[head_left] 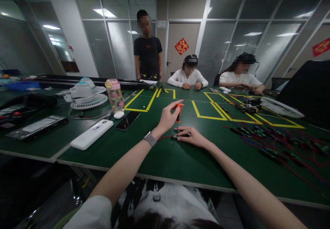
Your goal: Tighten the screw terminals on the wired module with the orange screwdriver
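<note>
In the head view my left hand (pixel 168 116) is closed around the orange-and-black handle of a screwdriver (pixel 178 113), which stands nearly upright. The thin shaft points down to a small circuit board (pixel 175 136) on the green tabletop; whether the tip sits in a screw is too small to tell. Low over the table, my right hand (pixel 191 137) has its fingertips at the board, with thumb and fingers on it from the right side. A red wire (pixel 165 138) runs from the board toward the left, passing under my left wrist.
Many wired boards (pixel 281 139) lie tangled at the right. To the left are a white power bank (pixel 92 135), a black phone (pixel 127 120), an earbud case (pixel 119 115), a pink-lidded bottle (pixel 115 95) and a fan (pixel 86 96). Yellow tape (pixel 210 117) marks the table (pixel 154 160). Several people are across it.
</note>
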A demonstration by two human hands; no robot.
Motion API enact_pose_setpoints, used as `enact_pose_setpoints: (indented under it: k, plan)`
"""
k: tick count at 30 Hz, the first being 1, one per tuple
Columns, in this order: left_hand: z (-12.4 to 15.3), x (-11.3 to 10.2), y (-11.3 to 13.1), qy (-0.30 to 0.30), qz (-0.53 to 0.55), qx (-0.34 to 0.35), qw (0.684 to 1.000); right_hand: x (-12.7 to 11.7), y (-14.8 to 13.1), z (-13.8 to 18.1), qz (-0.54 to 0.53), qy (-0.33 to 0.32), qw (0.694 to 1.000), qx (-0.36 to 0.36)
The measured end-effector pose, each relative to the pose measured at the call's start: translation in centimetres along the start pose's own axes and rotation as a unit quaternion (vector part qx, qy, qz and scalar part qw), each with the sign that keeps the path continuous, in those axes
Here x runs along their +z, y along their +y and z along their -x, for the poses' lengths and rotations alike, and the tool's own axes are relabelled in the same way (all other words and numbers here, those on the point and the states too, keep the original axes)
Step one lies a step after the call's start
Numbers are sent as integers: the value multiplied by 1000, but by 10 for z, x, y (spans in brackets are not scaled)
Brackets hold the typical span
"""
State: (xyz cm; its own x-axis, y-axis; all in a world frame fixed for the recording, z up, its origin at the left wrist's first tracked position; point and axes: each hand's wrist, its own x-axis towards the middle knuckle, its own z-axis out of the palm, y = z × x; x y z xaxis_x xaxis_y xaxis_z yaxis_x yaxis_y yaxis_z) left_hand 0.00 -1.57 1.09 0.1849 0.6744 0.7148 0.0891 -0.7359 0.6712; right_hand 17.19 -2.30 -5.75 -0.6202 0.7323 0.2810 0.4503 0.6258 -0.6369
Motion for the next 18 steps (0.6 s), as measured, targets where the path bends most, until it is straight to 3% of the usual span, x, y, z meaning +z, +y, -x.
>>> enact_pose_setpoints:
  k: [6, 13, 18]
  plan:
    - [2, -1, 4, 29, -75, 40, 996, 0, -1, 0, -2, 5, 1000, 4]
    - [1, -1, -1, -14, 14, 4, 1000, 1, 1, -1, 1, 4, 1000, -6]
    - [0, 0, -2, 6, 11, -10, 1000, 2, 2, -1, -3, 6, 1000, -9]
